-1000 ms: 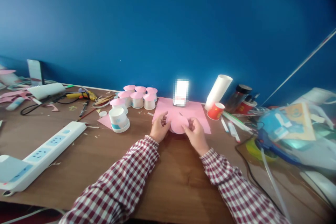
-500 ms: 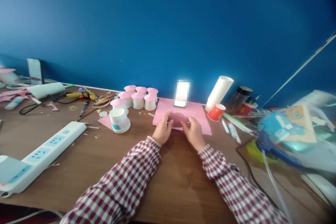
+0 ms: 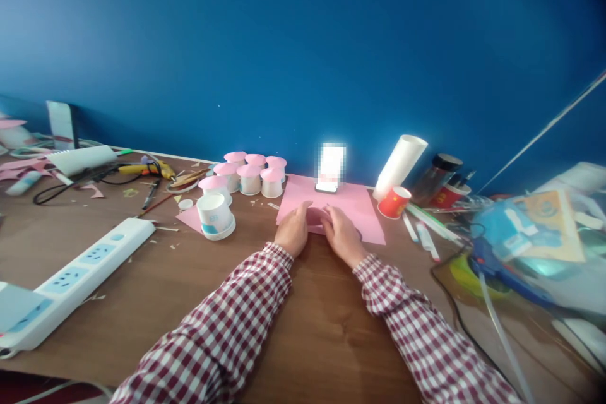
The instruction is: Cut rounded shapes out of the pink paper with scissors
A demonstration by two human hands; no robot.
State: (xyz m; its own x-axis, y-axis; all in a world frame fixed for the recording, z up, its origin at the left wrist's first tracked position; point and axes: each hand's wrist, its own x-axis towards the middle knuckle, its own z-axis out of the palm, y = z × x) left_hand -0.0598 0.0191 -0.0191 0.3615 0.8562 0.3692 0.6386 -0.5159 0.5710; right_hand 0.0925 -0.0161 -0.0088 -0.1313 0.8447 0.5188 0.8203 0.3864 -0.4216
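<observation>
My left hand (image 3: 293,231) and my right hand (image 3: 341,235) lie close together on the wooden table, fingers curled over a small pink paper piece (image 3: 315,217) and pressing it down. The piece is mostly hidden between the fingers. It rests at the near edge of a pink paper sheet (image 3: 348,204). Both sleeves are red-and-white check. A phone (image 3: 330,168) stands upright just behind the sheet.
Several pink-topped paper cups (image 3: 249,177) cluster at the left of the sheet, with a white cup (image 3: 214,215) nearer. A white power strip (image 3: 71,281) lies at left. A white roll (image 3: 399,165), red cup (image 3: 394,201), pens (image 3: 423,231) and a cluttered plastic bag (image 3: 525,233) sit right.
The pink round piece was held up between both hands; it has been folded smaller and lowered onto the sheet, and both hands now press on it closer together.
</observation>
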